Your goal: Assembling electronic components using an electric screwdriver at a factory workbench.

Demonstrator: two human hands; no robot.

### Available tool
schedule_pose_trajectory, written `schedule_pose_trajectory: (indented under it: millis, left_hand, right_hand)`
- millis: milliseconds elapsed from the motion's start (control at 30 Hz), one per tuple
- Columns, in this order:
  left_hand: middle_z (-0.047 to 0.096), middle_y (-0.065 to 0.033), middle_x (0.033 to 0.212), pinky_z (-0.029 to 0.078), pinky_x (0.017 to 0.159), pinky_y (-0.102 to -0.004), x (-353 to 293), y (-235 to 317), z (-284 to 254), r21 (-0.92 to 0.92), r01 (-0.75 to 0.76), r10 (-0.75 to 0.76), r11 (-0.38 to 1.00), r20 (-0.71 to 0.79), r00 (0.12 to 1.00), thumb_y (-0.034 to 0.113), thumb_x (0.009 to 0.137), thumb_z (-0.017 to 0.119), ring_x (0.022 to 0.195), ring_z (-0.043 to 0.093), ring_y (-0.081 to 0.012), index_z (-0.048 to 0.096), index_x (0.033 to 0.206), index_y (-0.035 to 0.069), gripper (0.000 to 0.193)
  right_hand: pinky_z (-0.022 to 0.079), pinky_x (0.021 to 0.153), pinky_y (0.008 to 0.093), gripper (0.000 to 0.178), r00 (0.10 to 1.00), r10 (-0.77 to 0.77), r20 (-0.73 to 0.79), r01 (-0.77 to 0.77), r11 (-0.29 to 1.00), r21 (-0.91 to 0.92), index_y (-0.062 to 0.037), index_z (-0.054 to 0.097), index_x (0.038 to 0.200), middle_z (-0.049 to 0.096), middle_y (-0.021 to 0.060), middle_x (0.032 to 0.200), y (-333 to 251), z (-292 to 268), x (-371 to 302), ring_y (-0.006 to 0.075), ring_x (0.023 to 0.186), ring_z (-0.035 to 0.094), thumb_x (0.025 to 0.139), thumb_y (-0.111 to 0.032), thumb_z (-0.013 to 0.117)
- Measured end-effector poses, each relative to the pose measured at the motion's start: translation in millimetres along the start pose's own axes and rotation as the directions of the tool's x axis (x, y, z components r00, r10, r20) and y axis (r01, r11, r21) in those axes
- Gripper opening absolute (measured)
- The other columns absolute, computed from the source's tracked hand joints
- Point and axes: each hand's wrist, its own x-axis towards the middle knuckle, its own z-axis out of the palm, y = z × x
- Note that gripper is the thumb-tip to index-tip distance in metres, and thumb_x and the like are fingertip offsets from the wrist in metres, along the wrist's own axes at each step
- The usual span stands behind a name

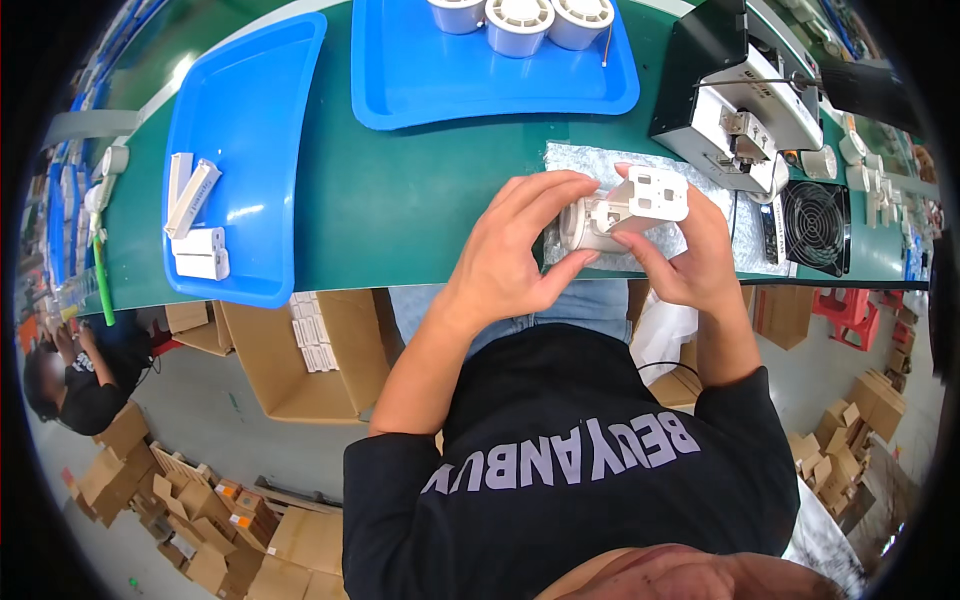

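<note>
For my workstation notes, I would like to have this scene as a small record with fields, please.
held thing: white device with cylindrical body and flat holed plate
left hand: at the cylindrical body
right hand: beside the plate, thumb on the device
beneath: silvery crinkled sheet on green tabletop
left side: long blue tray with white box-shaped parts
ahead: wide blue tray with three white round parts
right side: black-and-pale box-shaped machine; black square fan

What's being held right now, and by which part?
A white, plastic-looking device: left fingers at its round end, right fingers around its boxy, flat-plated part.
</note>
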Motion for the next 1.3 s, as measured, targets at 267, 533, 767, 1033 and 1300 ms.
schedule_pose_trajectory:
  millis: [267,533,767,1033,1300]
  left_hand:
    - [0.063,-0.0130,0.126,0.048,0.095,-0.0391,-1,-3,-1,-0.012,0.015,-0.015,1.000,-0.006,1.000,0.010,0.071,0.082,0.110,0.060,-0.0323,0.063,0.124,0.004,0.056]
    - [0.063,-0.0214,0.123,0.048,0.096,-0.0428,-2,0,-5,0.038,0.012,-0.010,0.999,-0.034,0.999,0.014,0.072,0.081,0.108,0.062,-0.0390,0.061,0.125,-0.003,0.059]
    - [0.061,-0.0138,0.125,0.047,0.093,-0.0432,-13,1,15,0.127,-0.101,0.124,0.987,-0.194,0.973,0.013,0.073,0.080,0.110,0.061,-0.0331,0.063,0.121,0.006,0.052]
    - [0.063,-0.0124,0.123,0.051,0.089,-0.0393,9,9,6,0.105,-0.183,0.179,0.977,0.044,0.983,0.003,0.073,0.078,0.109,0.063,-0.0303,0.071,0.103,0.005,0.031]
    - [0.069,-0.0170,0.117,0.054,0.082,-0.0327,14,-2,3,-0.238,-0.041,0.074,0.970,0.131,0.989,-0.001,0.078,0.075,0.098,0.069,-0.0256,0.072,0.095,-0.001,0.017]
  right_hand:
    - [0.053,0.077,0.0376,0.039,0.997,0.064,0.053,-0.064,0.998,0.003,0.0024,0.066,0.110,0.069,0.0183,0.102,1,-1,1,0.0371,0.090,0.068,0.073,-0.005,0.078]
    - [0.054,0.074,0.0342,0.036,0.990,0.125,0.059,-0.127,0.992,0.028,0.0013,0.067,0.108,0.072,0.0163,0.094,-6,6,7,0.0339,0.084,0.071,0.075,-0.006,0.078]
    - [0.051,0.092,0.0336,0.032,0.954,0.293,0.059,-0.298,0.912,0.281,0.0018,0.068,0.112,0.071,0.0147,0.117,10,15,-18,0.0229,0.105,0.068,0.082,-0.006,0.076]
    - [0.054,0.088,0.0323,0.041,0.978,0.199,-0.067,-0.153,0.893,0.423,-0.0004,0.069,0.114,0.072,0.0140,0.113,16,22,-24,0.0222,0.103,0.070,0.075,0.000,0.080]
    - [0.052,0.086,0.0308,0.036,0.939,0.331,-0.092,-0.197,0.739,0.645,0.0009,0.071,0.105,0.070,0.0086,0.102,35,34,-35,0.0181,0.094,0.066,0.071,0.000,0.083]
